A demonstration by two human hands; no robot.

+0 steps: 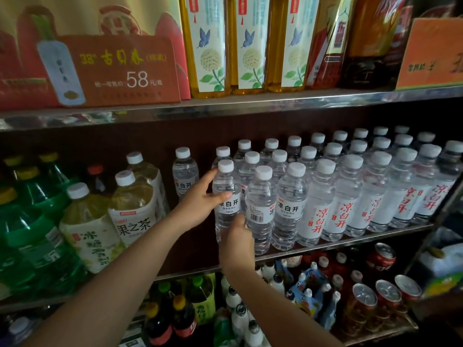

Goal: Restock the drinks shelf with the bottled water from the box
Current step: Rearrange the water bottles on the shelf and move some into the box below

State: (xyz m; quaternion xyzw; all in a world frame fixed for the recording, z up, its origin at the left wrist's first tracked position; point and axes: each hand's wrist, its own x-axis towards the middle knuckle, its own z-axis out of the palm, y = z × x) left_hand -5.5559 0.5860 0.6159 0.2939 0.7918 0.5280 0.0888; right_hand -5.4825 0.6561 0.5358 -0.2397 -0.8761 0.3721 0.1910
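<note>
A person's left hand [198,204] and right hand [236,236] both clasp a clear water bottle [226,201] at the middle shelf's front edge [350,242], leftmost of the bottled-water rows [350,186]; a gap separates it from tea bottles [132,206].

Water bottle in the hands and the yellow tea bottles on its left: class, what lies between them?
In the head view, only the left hand and bare dark shelf back; a lone water bottle stands behind.
</note>
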